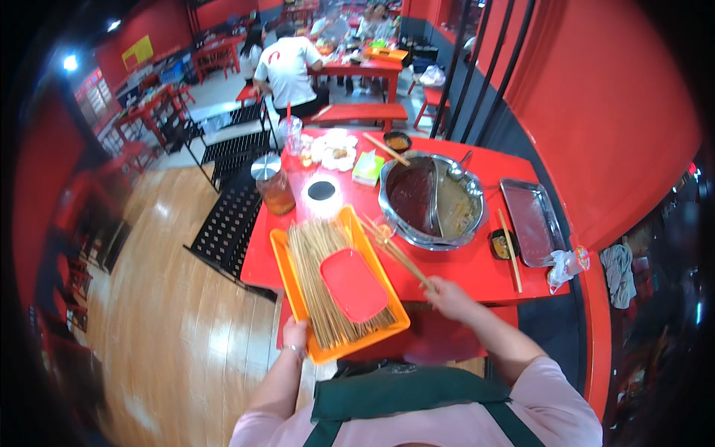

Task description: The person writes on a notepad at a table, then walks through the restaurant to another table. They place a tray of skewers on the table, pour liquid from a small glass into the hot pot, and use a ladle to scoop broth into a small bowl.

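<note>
My left hand grips the near left rim of an orange plastic tray. A thick layer of thin wooden skewers fills the tray, and a red plastic dish lies on top of them. In my right hand is a small bunch of wooden skewers, pointing away to the upper left over the table. Beyond their tips stands a divided metal hot pot, with dark red broth on one side and pale broth on the other. A small clear cup is partly behind the skewers.
On the red table are a metal tray, sauce bowls with chopsticks, a lidded jar, a tissue pack, crumpled tissues and a bagged cup. Black metal steps lie left. People sit beyond.
</note>
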`<state>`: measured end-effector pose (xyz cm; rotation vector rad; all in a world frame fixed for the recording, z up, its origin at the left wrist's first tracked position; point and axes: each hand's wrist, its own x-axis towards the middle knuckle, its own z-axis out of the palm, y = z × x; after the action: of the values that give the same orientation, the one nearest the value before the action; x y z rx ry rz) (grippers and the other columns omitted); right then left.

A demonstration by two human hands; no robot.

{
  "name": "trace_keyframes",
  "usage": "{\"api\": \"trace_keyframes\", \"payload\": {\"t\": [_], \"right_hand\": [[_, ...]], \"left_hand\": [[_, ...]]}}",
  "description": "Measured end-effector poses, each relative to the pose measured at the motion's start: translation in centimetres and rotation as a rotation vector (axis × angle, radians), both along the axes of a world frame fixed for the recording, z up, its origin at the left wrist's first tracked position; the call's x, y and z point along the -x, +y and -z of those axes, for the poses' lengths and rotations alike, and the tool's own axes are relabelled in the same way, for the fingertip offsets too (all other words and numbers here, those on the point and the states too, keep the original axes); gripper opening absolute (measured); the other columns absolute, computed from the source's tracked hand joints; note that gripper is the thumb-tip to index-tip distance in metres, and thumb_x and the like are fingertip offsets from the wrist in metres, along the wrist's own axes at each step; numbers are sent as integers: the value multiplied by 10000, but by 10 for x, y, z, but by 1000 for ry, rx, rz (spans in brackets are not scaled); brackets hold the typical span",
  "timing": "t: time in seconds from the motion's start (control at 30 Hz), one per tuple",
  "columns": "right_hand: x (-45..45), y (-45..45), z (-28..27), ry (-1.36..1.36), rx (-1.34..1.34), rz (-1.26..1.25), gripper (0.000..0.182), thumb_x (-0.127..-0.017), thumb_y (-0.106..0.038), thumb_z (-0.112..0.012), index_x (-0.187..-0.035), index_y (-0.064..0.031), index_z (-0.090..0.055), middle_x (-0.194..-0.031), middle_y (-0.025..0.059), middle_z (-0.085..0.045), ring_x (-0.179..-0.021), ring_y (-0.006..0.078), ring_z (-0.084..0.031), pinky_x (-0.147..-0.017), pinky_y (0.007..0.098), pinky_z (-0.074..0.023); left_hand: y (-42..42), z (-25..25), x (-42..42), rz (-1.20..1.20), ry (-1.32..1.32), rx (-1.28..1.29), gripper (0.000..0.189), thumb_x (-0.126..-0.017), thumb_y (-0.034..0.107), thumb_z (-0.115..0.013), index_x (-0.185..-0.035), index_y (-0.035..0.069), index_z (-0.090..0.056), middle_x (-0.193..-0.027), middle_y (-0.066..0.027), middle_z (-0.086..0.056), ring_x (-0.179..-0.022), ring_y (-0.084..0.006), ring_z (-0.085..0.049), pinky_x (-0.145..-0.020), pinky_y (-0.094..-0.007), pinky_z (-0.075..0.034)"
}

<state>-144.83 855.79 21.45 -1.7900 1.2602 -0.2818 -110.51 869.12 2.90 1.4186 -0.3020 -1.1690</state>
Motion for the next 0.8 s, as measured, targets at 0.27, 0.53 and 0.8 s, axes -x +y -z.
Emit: {"api": "trace_keyframes", "payload": {"t": [0.27,0.53,0.8], "right_hand": [[-63,-100,-55,490,604,-393,166,-804,-177,-522,-954,-115,-559,-858,130,-574,-805,326,-567,-692,418,-456],[-208,-193,-52,670,1104,-897,132,-742,-140,-529,-821,-139,-635,-782,61,-544,-824,229,-557,-783,360,-405],[-276,-236,-18,719,1004,-1137,171,-740,-114,-538,-814,-195,-669,-799,28,-531,-904,200,-536,-837,360,-384]], "left_hand": [[-34,-11,-20,208,-4,-91,284,-784,39,-470,-1061,20,-529,-905,-63,-595,-781,-165,-567,-697,-287,-461],[-85,-13,-52,428,-186,-116,296,-780,78,-509,-1062,1,-551,-896,-82,-626,-826,-165,-591,-725,-280,-450],[-108,-50,-90,852,-396,-200,342,-810,170,-553,-1116,22,-512,-868,-82,-622,-774,-158,-610,-671,-265,-497]]}}
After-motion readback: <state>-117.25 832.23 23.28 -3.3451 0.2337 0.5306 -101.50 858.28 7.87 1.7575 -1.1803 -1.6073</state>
